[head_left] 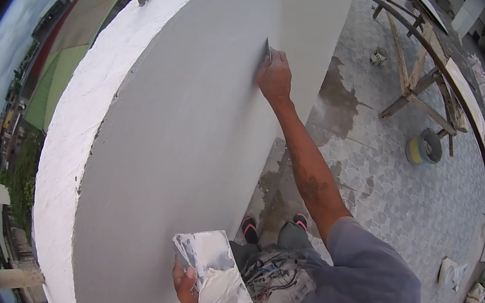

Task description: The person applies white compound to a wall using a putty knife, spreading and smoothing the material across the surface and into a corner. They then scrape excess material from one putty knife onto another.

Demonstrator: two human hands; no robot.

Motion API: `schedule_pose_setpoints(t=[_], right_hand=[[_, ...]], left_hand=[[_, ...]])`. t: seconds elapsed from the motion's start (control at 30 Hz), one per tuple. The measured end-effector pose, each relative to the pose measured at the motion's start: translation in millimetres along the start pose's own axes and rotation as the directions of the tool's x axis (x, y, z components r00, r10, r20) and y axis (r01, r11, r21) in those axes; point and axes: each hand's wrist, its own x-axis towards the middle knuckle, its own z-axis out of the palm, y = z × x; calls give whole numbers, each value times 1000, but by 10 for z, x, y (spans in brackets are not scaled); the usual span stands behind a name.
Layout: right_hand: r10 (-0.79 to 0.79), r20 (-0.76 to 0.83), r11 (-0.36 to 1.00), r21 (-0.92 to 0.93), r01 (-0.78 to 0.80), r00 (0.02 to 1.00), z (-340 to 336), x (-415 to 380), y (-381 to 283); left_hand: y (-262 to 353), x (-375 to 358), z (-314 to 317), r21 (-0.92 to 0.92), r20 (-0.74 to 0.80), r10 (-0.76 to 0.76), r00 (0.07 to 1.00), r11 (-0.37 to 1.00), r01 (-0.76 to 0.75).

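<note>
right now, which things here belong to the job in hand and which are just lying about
In use:
- blade, in the right hand at the wall
- board with white paste, in the left hand

Apparently just lying about:
- bucket
- small tub
- wooden stand

The patterned stone-tiled floor (383,190) spreads below the right hand's fingers (263,69). Well to their right in the view stand a wooden trestle (413,92), a small tub (378,58) and a yellow-banded bucket (415,151); a white bag (450,273) lies farther off.
</note>
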Motion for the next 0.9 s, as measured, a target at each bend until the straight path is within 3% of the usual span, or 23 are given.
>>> schedule_pose_setpoints(t=[0.17, 0.33, 0.43, 0.53, 0.63, 0.77, 0.9], right_hand=[[27, 16, 997, -69, -26, 999, 210, 590, 537], [-47, 50, 994, 101, 42, 998, -249, -210, -410], [-123, 20, 985, 123, 119, 992, -262, -492, -510], [-139, -18, 990, -8, 139, 990, -77, 62, -177], [-101, -44, 994, -42, 99, 994, 130, 777, 217], [-49, 10, 998, -26, 50, 999, 67, 943, 153], [-241, -67, 970, 25, 243, 968, -182, 421, -472]], left_hand=[[-4, 4, -30, -6, 25, -6, 1000, 1000, 6], [16, 21, -6, -23, 44, -24, 999, 999, 25], [8, 23, -5, -49, 59, -5, 998, 999, 8], [19, 39, 0, -25, 15, 20, 1000, 999, -19], [50, 8, 4, 18, -44, -47, 998, 999, 48], [-64, 49, -134, -41, 49, -14, 999, 999, 16], [106, 75, 106, -29, 97, -3, 995, 1000, 6]])
